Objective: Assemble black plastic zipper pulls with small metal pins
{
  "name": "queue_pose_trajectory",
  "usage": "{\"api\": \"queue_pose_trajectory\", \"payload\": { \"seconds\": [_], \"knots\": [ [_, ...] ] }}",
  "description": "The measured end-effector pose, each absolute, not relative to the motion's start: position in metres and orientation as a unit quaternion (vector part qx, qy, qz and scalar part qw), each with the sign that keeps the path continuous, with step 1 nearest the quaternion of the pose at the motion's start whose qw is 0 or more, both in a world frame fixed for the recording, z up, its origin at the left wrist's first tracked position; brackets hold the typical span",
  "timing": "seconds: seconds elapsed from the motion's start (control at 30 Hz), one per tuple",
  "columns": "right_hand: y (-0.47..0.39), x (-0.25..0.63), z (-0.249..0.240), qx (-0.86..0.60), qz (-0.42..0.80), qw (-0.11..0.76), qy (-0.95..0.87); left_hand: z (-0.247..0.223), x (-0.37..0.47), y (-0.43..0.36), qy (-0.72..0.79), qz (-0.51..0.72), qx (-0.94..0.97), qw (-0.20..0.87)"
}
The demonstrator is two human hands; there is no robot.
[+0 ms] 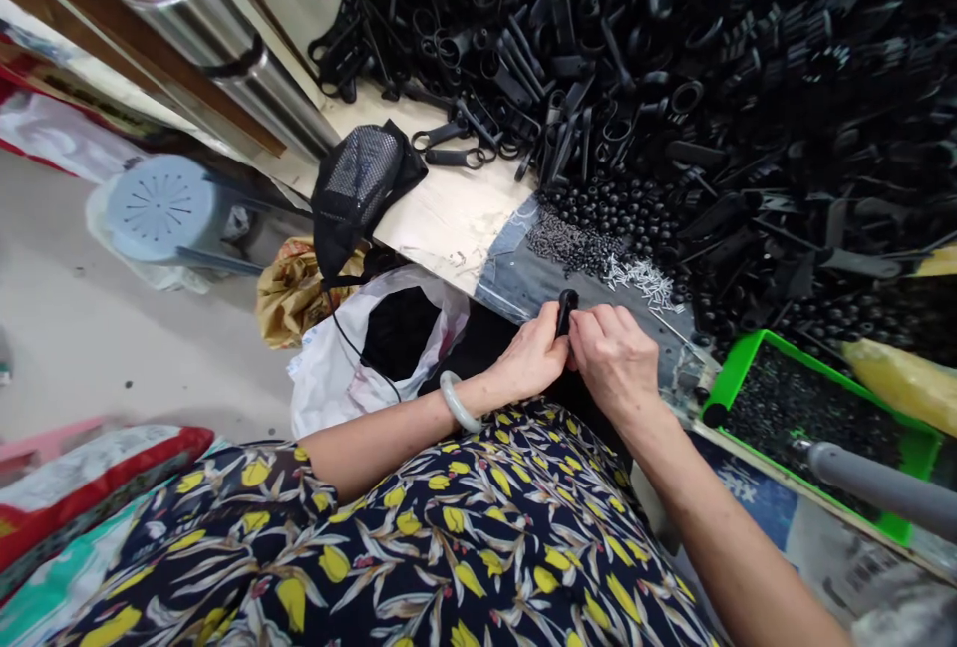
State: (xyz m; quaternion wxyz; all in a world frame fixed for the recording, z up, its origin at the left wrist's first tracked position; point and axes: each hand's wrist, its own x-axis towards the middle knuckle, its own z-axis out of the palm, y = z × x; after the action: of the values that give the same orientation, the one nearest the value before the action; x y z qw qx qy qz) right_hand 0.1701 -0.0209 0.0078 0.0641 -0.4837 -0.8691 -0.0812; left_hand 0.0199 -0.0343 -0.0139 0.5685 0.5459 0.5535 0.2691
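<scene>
Close together at the table's front edge, both hands meet around a black plastic part (pixel 566 306) with a rounded top. My left hand (pixel 539 353), with a pale bangle on its wrist, is closed on the part. Fingers of my right hand (pixel 614 356) are pinched against the part's right side; whatever they hold is hidden. Just beyond lie silver pins or screws (pixel 647 283), a heap of tiny dark pieces (pixel 568 240) and round black beads (pixel 624 208).
A huge pile of black plastic parts (pixel 568 59) covers the table's back. At right stands a green tray (pixel 737 358) of small black bits, with a grey-handled tool (pixel 874 483) over it. A black mesh pouch (pixel 366 183), steel flask (pixel 224 39) and white bag (pixel 329 368) are at left.
</scene>
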Motion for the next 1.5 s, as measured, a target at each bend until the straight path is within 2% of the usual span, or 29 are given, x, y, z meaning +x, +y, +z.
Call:
{"api": "queue_pose_trajectory", "payload": {
  "seconds": [0.2,0.3,0.47,0.73,0.87,0.97,1.03,1.1,1.2,1.37,1.43,1.5],
  "knots": [
    [-0.017,0.159,0.011,-0.504,-0.063,0.003,-0.861,-0.011,0.016,-0.032,0.542,0.288,0.549,0.567],
    [-0.021,0.156,0.014,-0.512,-0.058,-0.015,-0.857,-0.013,0.012,-0.030,0.510,0.302,0.516,0.618],
    [-0.047,0.156,0.010,-0.486,-0.094,-0.010,-0.869,-0.019,0.010,-0.025,0.431,0.355,0.376,0.740],
    [-0.055,0.147,0.006,-0.484,-0.069,-0.012,-0.873,-0.028,0.006,-0.021,0.392,0.373,0.374,0.753],
    [-0.049,0.164,0.010,-0.495,0.058,0.063,-0.865,-0.023,0.002,-0.022,0.380,0.351,0.316,0.795],
    [-0.027,0.191,0.015,-0.521,0.185,0.213,-0.805,-0.013,-0.001,-0.022,0.386,0.321,0.284,0.817],
    [0.000,0.210,0.020,-0.587,0.168,0.334,-0.718,-0.005,0.000,-0.021,0.403,0.321,0.290,0.806],
    [0.033,0.227,0.023,-0.658,0.069,0.403,-0.632,0.002,0.001,-0.018,0.417,0.327,0.304,0.791],
    [0.080,0.246,0.026,-0.716,-0.036,0.375,-0.587,0.009,0.005,-0.013,0.419,0.337,0.319,0.780],
    [0.125,0.262,0.018,-0.750,-0.086,0.267,-0.598,0.008,0.017,-0.010,0.441,0.393,0.326,0.738],
    [0.131,0.267,0.015,-0.744,-0.081,0.271,-0.606,0.005,0.022,-0.009,0.463,0.422,0.299,0.720],
    [0.130,0.270,0.016,-0.723,-0.060,0.314,-0.613,0.003,0.026,-0.008,0.473,0.436,0.275,0.715]
  ]
}}
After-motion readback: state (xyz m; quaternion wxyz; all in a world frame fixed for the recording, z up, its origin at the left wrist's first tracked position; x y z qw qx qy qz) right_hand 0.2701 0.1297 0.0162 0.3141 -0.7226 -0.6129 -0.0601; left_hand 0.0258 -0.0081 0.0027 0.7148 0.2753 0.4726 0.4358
